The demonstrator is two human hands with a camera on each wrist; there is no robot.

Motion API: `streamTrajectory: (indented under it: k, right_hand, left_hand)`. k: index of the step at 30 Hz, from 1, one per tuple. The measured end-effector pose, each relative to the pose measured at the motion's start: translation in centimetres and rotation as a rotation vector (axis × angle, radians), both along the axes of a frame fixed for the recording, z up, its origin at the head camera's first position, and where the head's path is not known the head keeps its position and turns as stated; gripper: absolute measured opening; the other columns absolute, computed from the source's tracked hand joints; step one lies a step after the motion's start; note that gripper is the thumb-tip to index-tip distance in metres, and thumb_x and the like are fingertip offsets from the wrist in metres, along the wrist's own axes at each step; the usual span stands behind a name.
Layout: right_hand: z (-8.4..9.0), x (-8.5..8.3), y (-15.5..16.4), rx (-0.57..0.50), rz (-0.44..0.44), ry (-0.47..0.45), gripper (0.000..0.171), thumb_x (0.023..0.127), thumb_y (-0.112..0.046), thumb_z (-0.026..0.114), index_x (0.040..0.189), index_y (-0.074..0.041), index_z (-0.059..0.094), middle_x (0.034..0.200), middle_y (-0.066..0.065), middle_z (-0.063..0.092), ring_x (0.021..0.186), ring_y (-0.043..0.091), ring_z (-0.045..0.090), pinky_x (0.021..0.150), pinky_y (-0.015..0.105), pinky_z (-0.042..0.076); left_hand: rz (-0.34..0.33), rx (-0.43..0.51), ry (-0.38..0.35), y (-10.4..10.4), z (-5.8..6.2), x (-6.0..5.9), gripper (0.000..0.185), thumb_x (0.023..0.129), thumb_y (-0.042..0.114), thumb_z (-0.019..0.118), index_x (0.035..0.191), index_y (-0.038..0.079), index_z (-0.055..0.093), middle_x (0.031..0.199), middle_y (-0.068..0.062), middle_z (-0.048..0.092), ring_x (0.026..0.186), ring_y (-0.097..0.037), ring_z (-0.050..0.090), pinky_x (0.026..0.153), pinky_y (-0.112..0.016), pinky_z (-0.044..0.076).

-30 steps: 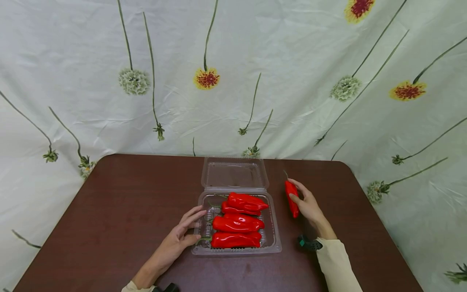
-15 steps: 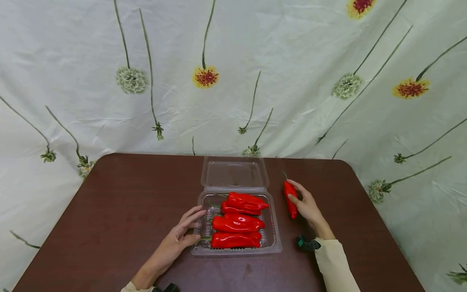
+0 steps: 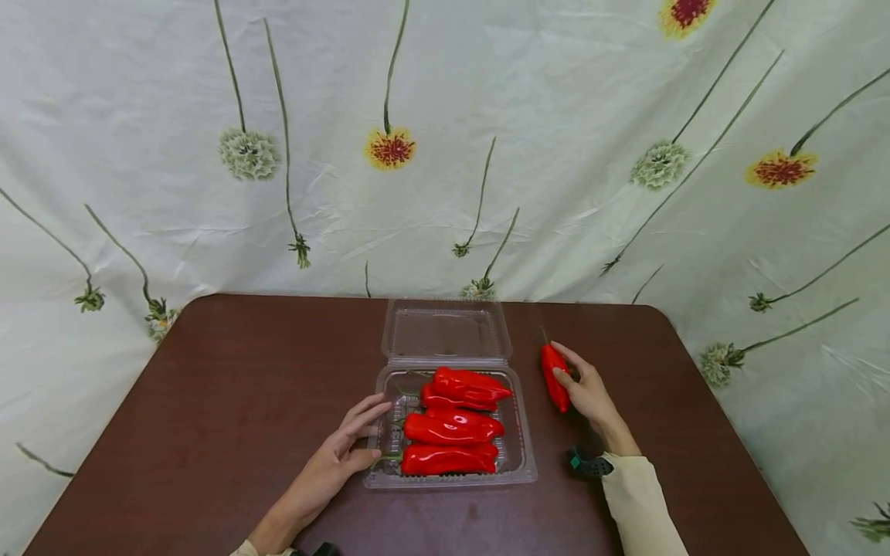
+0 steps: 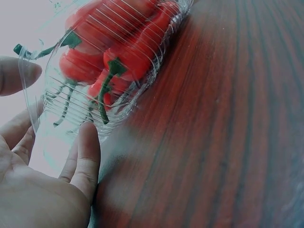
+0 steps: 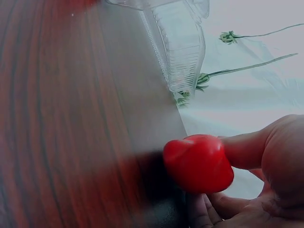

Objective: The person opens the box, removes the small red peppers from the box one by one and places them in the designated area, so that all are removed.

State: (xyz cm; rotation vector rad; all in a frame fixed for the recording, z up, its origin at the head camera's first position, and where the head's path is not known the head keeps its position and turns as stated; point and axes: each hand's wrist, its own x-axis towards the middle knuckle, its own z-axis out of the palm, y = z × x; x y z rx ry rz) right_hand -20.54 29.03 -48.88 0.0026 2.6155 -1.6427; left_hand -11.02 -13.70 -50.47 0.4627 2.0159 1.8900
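My right hand [image 3: 591, 394] grips a red pepper [image 3: 554, 378] between thumb and fingers, to the right of the box. Its thin stem points to the far side, and its rounded red end [image 5: 199, 164] faces the right wrist camera. Several more red peppers [image 3: 448, 459] lie crosswise in a clear plastic box [image 3: 518, 471], stems toward the left. At the box's left rim rests my left hand [image 3: 341, 452], fingers fairly straight. In the left wrist view, the left hand's fingertips [image 4: 88, 137] lie right at the ribbed wall, with the thumb [image 4: 21, 76] by the rim.
The box's clear lid [image 3: 446, 328] is hinged back and lies toward the far table edge. A dark brown table [image 3: 243, 401] with rounded far corners carries everything. Behind it hangs a pale cloth [image 3: 334, 193] printed with flowers.
The head view has shifted very slightly. The right hand keeps the pepper in nearly the same spot, its tilt a little changed; the left hand stays at the box rim.
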Motion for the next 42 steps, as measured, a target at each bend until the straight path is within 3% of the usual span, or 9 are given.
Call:
streamTrajectory:
  k: [11,23,42]
  right_hand:
    - [0.16,-0.01,-0.01,0.021,0.003,0.027,0.053,0.101,-0.004,0.055,0.152,-0.009,0.042,0.148,0.023,0.047,0.116,0.039,0.055,0.079,0.023,0.050]
    - [-0.37,0.16,0.14,0.056,0.027,0.088,0.055,0.096,-0.001,0.063,0.149,-0.005,0.046,0.138,0.027,0.053,0.102,0.034,0.061,0.073,0.025,0.052]
    - [-0.64,0.11,-0.17,0.040,0.011,0.102,0.055,0.096,0.000,0.063,0.148,-0.008,0.048,0.135,0.027,0.056,0.102,0.037,0.060,0.072,0.026,0.052]
  left_hand:
    - [0.010,0.003,-0.008,0.01,0.08,0.26,0.058,0.102,0.011,0.055,0.156,0.015,0.035,0.167,0.002,0.010,0.136,-0.036,0.030,0.100,-0.024,0.040]
    - [0.006,0.016,0.003,0.25,-0.05,0.11,0.058,0.101,0.009,0.056,0.156,0.015,0.036,0.167,0.002,0.011,0.133,-0.031,0.034,0.099,-0.023,0.041]
    - [0.008,0.002,0.008,0.10,0.09,-0.01,0.059,0.101,0.011,0.057,0.156,0.015,0.036,0.167,0.001,0.011,0.133,-0.034,0.033,0.098,-0.025,0.042]
